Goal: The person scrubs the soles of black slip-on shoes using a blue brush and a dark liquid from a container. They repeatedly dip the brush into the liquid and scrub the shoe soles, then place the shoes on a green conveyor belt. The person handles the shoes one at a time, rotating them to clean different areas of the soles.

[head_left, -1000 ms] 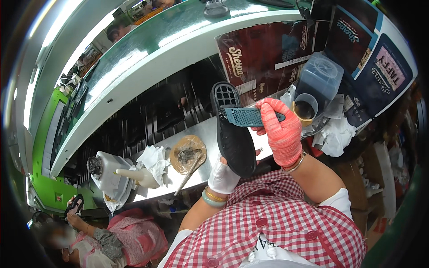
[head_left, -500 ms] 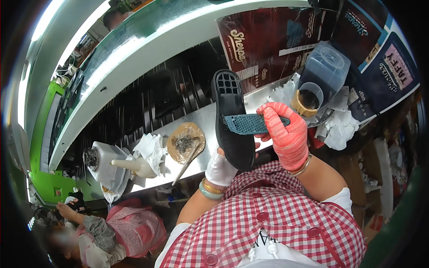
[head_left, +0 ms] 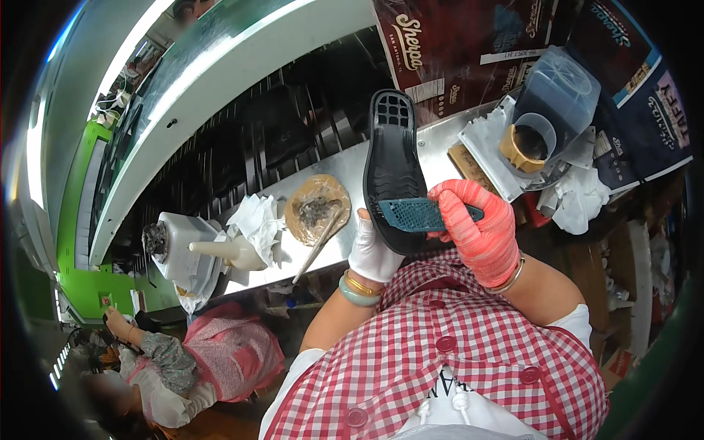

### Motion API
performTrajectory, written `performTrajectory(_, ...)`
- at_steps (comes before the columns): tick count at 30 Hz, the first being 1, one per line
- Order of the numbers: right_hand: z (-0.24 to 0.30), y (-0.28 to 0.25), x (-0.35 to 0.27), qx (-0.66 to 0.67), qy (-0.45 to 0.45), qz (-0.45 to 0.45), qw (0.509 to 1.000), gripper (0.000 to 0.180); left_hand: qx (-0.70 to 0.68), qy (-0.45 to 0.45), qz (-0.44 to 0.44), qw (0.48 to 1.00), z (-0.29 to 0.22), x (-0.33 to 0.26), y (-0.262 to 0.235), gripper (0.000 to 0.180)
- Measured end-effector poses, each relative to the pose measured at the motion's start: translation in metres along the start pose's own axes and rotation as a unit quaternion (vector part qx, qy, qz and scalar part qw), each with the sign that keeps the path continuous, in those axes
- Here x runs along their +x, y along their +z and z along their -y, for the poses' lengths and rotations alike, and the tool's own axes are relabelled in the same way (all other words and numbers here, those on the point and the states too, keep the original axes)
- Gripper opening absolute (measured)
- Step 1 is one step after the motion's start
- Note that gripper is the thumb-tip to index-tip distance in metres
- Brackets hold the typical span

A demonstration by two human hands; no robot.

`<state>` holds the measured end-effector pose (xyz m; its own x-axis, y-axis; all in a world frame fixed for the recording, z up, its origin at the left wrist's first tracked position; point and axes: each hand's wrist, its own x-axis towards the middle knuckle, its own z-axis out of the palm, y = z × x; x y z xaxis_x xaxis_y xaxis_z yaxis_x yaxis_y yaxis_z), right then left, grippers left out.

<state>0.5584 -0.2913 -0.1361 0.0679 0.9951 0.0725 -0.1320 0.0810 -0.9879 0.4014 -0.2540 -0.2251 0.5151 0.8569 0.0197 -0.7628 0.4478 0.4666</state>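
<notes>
L hand [head_left: 372, 253]: white glove, wrist w/ pale green bangle + gold bracelet just below. R hand [head_left: 480, 231]: coral-red knit glove, thin bangle at wrist. Torso: red/white check top, red buttons, short white sleeve.

Steel bench [head_left: 433, 150]: glue-smeared disc [head_left: 317, 208], stick [head_left: 317, 248], crumpled rags [head_left: 257, 220], squeeze bottle [head_left: 224, 251].

Left hand [head_left: 372, 253], in a white glove, sits just left of the frame's centre, fingers curled in a closed grasp, thumb pointing up. Its bare forearm rises from the lower centre, with a green bangle and a thin gold one at the wrist. Right hand [head_left: 477, 229], in a red-orange glove, lies right of centre, fingers wrapped shut and pointing left. Its bare forearm enters from the lower right, a thin bracelet at the wrist.
</notes>
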Motion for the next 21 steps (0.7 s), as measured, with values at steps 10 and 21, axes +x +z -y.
performTrajectory(10, -0.026, 0.003, -0.007, -0.124, -0.088, 0.047, 0.987, 0.013, -0.041, -0.042, -0.079, 0.995, -0.005, -0.001, -0.01, 0.074)
performTrajectory(21, -0.023, 0.001, 0.024, -0.112, 0.012, 0.222, 0.969, 0.019, -0.089, -0.164, -0.047, 0.981, -0.026, -0.007, -0.053, 0.065)
